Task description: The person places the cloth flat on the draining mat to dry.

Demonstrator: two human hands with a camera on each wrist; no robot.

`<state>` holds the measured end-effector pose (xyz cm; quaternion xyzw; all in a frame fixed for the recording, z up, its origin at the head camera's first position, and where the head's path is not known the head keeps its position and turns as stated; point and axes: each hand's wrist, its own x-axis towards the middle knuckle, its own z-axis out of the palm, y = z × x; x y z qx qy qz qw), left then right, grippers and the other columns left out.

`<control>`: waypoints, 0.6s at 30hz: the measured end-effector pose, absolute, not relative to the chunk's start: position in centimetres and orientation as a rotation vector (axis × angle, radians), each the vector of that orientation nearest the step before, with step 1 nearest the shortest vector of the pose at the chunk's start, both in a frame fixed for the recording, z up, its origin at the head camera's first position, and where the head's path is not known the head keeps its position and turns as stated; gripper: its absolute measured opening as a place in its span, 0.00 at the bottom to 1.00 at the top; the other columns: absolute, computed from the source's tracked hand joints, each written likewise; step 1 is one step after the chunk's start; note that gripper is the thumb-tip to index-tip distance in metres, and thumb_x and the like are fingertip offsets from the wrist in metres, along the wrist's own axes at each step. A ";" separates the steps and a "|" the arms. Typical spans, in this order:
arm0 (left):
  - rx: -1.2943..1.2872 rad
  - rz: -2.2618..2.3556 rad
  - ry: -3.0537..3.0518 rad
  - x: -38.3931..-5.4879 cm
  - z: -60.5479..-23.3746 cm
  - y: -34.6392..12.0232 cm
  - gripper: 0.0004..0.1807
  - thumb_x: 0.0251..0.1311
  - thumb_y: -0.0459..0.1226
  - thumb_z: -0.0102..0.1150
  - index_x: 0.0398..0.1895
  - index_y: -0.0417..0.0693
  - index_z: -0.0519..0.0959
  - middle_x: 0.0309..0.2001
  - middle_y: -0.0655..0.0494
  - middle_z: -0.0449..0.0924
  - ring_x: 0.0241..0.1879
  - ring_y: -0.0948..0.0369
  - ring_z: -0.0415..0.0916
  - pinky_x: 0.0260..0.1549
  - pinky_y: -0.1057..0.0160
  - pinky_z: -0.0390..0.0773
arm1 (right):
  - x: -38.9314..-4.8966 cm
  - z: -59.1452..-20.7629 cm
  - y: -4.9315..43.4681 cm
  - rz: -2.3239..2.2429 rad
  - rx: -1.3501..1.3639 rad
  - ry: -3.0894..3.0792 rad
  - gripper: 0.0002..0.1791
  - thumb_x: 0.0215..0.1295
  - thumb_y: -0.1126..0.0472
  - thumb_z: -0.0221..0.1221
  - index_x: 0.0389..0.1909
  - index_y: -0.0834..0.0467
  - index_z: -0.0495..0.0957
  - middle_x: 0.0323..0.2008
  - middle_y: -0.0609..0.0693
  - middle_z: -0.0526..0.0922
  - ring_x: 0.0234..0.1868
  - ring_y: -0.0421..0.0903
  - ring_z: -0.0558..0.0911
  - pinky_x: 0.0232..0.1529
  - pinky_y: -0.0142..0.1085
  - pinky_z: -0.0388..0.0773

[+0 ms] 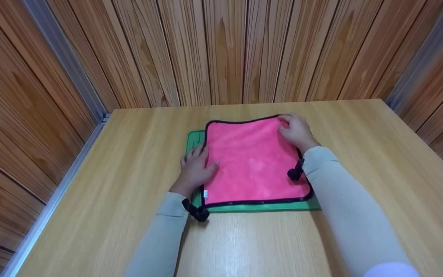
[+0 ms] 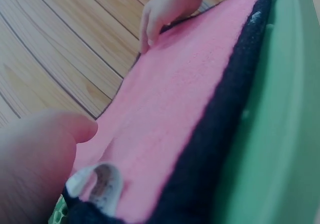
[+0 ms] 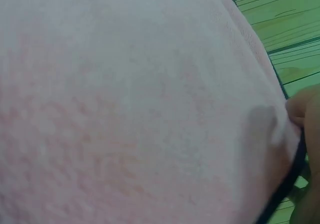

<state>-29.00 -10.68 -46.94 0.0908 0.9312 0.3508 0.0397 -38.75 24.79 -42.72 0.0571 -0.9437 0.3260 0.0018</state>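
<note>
A square pink cloth point(image 1: 254, 165) with black edging lies spread over a flat green board point(image 1: 196, 138), whose raised side point(image 2: 285, 103) shows in the left wrist view. My left hand point(image 1: 196, 167) rests on the cloth's left edge, fingers stretched forward and thumb on the pink face. At the far right corner my right hand point(image 1: 297, 130) pinches the edge between thumb and fingers. That corner reaches past the board. A small white label point(image 1: 205, 194) sticks out at the near left corner, looped up close to my left thumb point(image 2: 75, 129). Most of the board is hidden under the cloth.
Board and cloth lie on a light wooden table point(image 1: 137, 154). Wood-plank walls point(image 1: 225, 54) stand behind it and on both sides, with a grey metal rail point(image 1: 58, 179) along the left. Each wrist wears a small black camera point(image 1: 200, 214) on a strap.
</note>
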 end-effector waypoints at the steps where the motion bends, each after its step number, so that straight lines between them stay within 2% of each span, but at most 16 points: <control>1: 0.277 1.052 2.861 -29.0 -47.0 -10.6 0.45 0.81 0.53 0.56 0.92 0.43 0.56 0.93 0.41 0.52 0.92 0.37 0.41 0.90 0.31 0.35 | -38.7 -42.8 24.8 0.997 0.171 -3.004 0.33 0.82 0.55 0.54 0.83 0.63 0.71 0.87 0.68 0.64 0.89 0.72 0.58 0.91 0.68 0.51; 3: 0.268 1.013 2.869 -28.9 -46.9 -10.5 0.44 0.82 0.53 0.55 0.92 0.43 0.56 0.93 0.41 0.53 0.92 0.37 0.42 0.90 0.31 0.37 | -38.8 -43.0 24.8 0.953 0.160 -3.091 0.35 0.82 0.52 0.55 0.85 0.61 0.69 0.88 0.68 0.63 0.90 0.73 0.55 0.90 0.70 0.49; 7: 0.253 0.965 2.871 -28.8 -47.0 -10.4 0.44 0.83 0.53 0.55 0.92 0.44 0.56 0.93 0.40 0.53 0.92 0.37 0.43 0.90 0.32 0.38 | -39.8 -44.4 25.6 0.933 0.139 -3.125 0.37 0.81 0.46 0.58 0.85 0.56 0.70 0.87 0.67 0.65 0.88 0.73 0.59 0.89 0.70 0.53; 10: 0.262 0.953 2.884 -28.8 -46.8 -10.4 0.43 0.82 0.52 0.54 0.92 0.43 0.58 0.92 0.40 0.54 0.92 0.36 0.44 0.90 0.32 0.39 | -39.6 -44.5 25.6 0.855 0.206 -3.134 0.38 0.81 0.47 0.56 0.85 0.60 0.69 0.87 0.69 0.64 0.88 0.75 0.58 0.89 0.70 0.55; 14: 0.264 0.918 2.914 -28.8 -46.8 -10.4 0.43 0.81 0.52 0.54 0.91 0.41 0.60 0.92 0.39 0.55 0.91 0.36 0.45 0.90 0.31 0.40 | -38.2 -43.5 25.0 0.800 0.295 -3.191 0.42 0.80 0.48 0.55 0.87 0.65 0.62 0.89 0.72 0.55 0.90 0.77 0.51 0.90 0.71 0.48; 18: 0.227 0.867 2.944 -28.8 -46.8 -10.5 0.43 0.80 0.54 0.55 0.90 0.43 0.61 0.91 0.39 0.56 0.91 0.34 0.44 0.89 0.29 0.36 | -37.6 -43.3 25.3 0.793 0.331 -3.252 0.47 0.81 0.45 0.57 0.90 0.64 0.56 0.90 0.74 0.46 0.91 0.78 0.43 0.91 0.72 0.42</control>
